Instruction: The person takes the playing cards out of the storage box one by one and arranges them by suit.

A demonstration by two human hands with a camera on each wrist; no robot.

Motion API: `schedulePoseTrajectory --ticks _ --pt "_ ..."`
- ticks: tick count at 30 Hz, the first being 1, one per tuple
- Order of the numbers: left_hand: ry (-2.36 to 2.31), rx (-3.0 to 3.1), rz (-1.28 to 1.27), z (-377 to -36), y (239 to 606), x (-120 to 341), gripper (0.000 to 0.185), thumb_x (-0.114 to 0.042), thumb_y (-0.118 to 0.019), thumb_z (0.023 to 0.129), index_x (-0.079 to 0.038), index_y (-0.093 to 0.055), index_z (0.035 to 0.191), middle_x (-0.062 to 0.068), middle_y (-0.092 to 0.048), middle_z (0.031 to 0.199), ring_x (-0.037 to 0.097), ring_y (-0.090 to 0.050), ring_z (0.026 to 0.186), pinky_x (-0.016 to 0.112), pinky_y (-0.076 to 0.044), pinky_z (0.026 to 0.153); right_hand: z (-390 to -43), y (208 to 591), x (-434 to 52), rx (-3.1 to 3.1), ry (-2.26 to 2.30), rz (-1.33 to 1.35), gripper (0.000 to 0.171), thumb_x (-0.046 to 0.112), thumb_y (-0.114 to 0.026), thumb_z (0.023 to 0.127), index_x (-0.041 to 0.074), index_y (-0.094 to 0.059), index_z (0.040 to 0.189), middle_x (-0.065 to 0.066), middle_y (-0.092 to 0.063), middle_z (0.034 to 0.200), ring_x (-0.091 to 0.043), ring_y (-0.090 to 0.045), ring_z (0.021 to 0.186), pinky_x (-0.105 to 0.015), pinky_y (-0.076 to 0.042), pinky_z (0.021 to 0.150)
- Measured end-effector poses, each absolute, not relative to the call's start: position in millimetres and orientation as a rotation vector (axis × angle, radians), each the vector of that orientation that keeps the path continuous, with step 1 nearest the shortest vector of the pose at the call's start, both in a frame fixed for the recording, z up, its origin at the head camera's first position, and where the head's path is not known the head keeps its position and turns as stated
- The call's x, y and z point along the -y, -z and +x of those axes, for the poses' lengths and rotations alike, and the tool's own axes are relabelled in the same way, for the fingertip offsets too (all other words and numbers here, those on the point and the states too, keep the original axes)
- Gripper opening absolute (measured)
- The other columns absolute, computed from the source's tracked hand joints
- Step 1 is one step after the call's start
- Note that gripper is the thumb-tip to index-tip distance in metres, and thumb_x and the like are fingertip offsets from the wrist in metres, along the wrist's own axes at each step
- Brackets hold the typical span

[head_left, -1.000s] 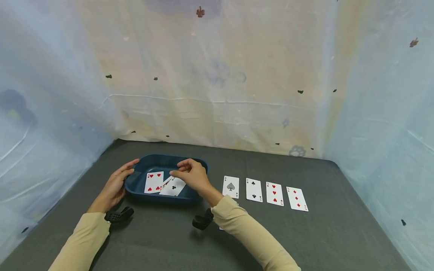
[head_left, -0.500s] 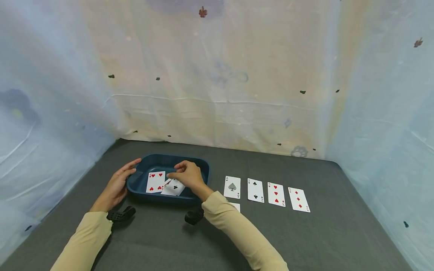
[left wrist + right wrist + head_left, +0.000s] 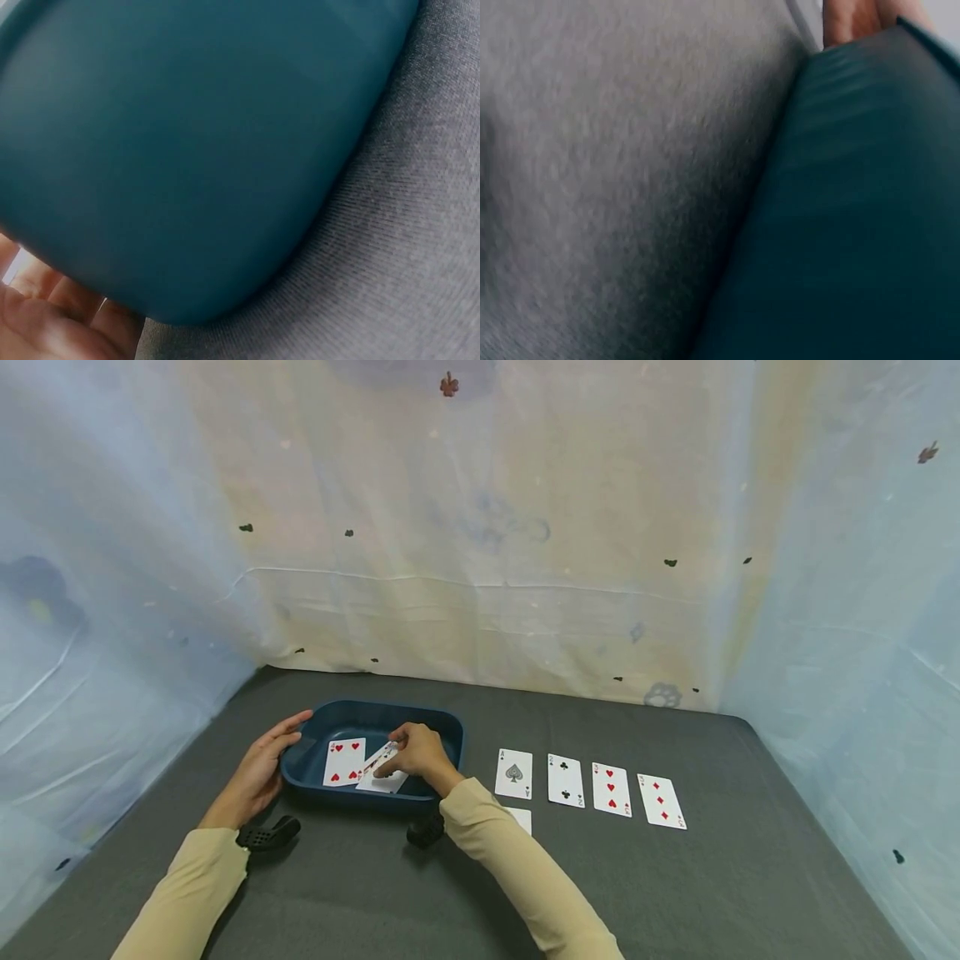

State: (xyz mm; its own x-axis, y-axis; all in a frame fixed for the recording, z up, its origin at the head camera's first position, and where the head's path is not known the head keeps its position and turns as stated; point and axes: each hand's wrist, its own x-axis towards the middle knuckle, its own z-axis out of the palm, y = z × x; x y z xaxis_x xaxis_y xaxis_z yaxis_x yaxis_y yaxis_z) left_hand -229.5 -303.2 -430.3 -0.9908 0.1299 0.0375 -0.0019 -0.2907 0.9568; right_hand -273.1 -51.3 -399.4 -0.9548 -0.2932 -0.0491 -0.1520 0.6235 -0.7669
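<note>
Inside the tray [image 3: 450, 731], right hand [image 3: 417, 758] pinches a card [image 3: 380, 761].

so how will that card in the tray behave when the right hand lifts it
The card looks thin and flat, so probably light and bendy. Pinched at one edge by the right hand, it may droop. Lying over another card in the tray, it could slide.

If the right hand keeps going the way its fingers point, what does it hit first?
The right hand, fingers aimed left and down inside the dark blue plastic tray, would probably meet the tilted white card at its fingertips first, then the four of hearts card. Depth is unclear.
</note>
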Motion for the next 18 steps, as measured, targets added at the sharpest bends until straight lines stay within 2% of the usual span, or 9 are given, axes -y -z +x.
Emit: schedulePoseTrajectory --ticks 4,9,18 --pt "-2.441 -1.848 0.144 -228.1 429.2 303.1 0.049 -0.021 -0.042 0.106 -0.012 -0.030 0.153 0.002 -0.059 0.119 0.011 -0.065 0.068 0.022 -0.052 0.057 -275.1 401.3 50.4 -2.744 1.105 -0.385 0.058 0.018 -0.096 0.058 0.007 -0.069 0.108 0.002 -0.058 0.087 -0.015 -0.052 0.083 -0.027 -0.045 0.073" --pt "-2.423 -1.882 0.110 -227.6 428.3 302.4 0.048 -0.022 -0.043 0.106 -0.013 -0.031 0.152 0.002 -0.062 0.115 0.010 -0.062 0.059 0.020 -0.049 0.051 -275.1 403.6 49.6 -2.820 0.941 -0.406 0.065 0.021 -0.098 0.055 0.009 -0.069 0.112 -0.003 -0.061 0.100 -0.022 -0.051 0.100 -0.035 -0.039 0.091" --pt "-2.424 -1.872 0.128 -227.6 428.7 302.1 0.050 -0.021 -0.041 0.107 -0.012 -0.027 0.153 0.003 -0.062 0.111 0.010 -0.062 0.058 0.020 -0.049 0.052 -272.7 404.3 50.0 -2.834 0.864 -0.284 0.067 0.026 -0.098 0.053 0.016 -0.069 0.112 -0.007 -0.058 0.117 -0.030 -0.046 0.111 -0.050 -0.037 0.094"
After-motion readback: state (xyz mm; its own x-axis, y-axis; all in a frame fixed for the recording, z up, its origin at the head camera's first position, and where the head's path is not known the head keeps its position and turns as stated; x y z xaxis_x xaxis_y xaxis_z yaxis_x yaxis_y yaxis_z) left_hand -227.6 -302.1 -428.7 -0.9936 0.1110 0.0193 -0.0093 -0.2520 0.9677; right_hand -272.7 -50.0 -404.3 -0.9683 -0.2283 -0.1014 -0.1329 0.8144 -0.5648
